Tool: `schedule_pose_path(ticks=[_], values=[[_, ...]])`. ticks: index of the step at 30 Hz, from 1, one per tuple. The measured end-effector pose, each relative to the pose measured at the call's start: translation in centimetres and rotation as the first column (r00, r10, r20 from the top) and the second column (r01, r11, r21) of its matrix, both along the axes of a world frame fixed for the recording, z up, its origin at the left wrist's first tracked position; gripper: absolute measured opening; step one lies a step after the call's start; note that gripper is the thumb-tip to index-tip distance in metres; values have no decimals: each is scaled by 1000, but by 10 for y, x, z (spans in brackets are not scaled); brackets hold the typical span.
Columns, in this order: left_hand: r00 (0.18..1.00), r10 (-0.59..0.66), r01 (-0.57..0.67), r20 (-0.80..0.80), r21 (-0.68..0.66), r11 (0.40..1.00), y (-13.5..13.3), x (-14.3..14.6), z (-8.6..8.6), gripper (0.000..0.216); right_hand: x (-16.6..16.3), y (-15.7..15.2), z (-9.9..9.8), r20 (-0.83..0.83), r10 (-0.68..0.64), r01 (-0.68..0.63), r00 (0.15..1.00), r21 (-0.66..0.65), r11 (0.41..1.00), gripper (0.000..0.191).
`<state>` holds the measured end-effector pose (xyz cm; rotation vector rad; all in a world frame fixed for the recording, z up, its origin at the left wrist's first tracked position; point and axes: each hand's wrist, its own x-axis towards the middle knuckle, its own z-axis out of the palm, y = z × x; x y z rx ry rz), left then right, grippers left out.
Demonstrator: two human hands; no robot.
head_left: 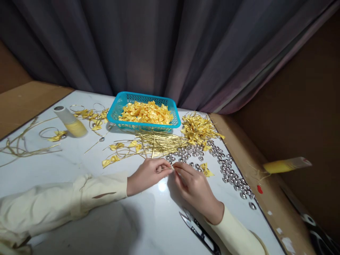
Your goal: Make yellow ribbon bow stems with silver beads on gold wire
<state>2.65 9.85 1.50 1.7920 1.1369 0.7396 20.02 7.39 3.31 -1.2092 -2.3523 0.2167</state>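
Note:
My left hand [152, 175] pinches a thin gold wire tie [166, 168] between thumb and fingers, just above the white tabletop. Fingertip to fingertip with it, my right hand [195, 186] is closed in a pinch at the tie's end; whatever sits between those fingers is too small to make out. Just beyond both hands lie loose silver heart-shaped pieces [186, 153] and a bundle of straight gold wire ties [164, 143]. A yellow ribbon bow [205, 170] rests beside my right knuckles. Black-handled thread snips [198, 230] lie below my right wrist.
A turquoise basket [113, 115] of yellow bows stands at the back, with a pile of tied bows [199, 129] to its right. On the left are a bottle [71, 124], looped ties and bows. Another bottle [287, 165] lies on cardboard at the right.

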Motion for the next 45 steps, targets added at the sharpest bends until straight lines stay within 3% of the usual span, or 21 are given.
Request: schedule_pose_path(ticks=[5,10,15,26,35,45], values=[[996,-62,78,-61,302,950,-5,-3,-8,15,-3,-1,1,-49,3,-5,999,-59,998,22],[951,-99,259,-293,579,773,-6,-7,-14,25,-5,-1,1,-110,-39,27,993,-109,994,21],[874,-14,372,-485,652,661,-6,-6,-11,34,-6,-2,1,-140,-71,49,988,-155,987,22],[850,34,437,-525,740,511,-5,-8,-22,29,-8,0,-3,-167,-97,69,981,-161,984,22],[852,46,441,-522,762,474,-4,-9,-25,29,-8,-1,-4,-161,-92,64,983,-172,983,22],[899,74,349,-432,807,477,0,-3,-22,20,-8,-1,-5,-161,-108,82,981,-163,983,21]])
